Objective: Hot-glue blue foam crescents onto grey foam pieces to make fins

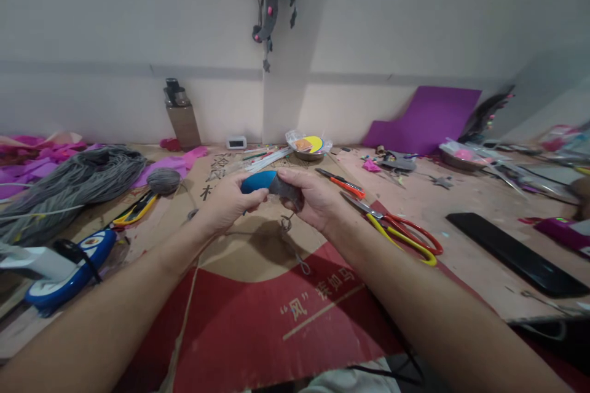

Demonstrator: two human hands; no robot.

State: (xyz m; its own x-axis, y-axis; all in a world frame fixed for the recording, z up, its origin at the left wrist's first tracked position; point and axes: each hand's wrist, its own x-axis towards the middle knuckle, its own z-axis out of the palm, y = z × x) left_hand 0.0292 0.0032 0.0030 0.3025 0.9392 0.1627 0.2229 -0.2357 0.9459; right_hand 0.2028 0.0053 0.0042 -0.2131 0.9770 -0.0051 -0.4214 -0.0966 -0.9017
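Note:
My left hand (228,201) pinches the end of a curved blue piece (258,182) between thumb and fingers. The other end of this piece is covered in grey material (286,191), and my right hand (318,196) is closed around that part. Whether the covering is wound yarn or felt I cannot make out. Below the hands dangles a thin grey strand (295,247) with a loop at its lower end. Under it lies a red and brown cardboard sheet (239,325). A small ball of grey yarn (164,180) sits left of my left hand.
Large scissors (396,230) and an orange utility knife (343,183) lie right of my hands. A yellow cutter (136,209), a blue power strip (69,273) and a grey yarn skein (92,181) are left. A black phone-like slab (516,252) lies far right.

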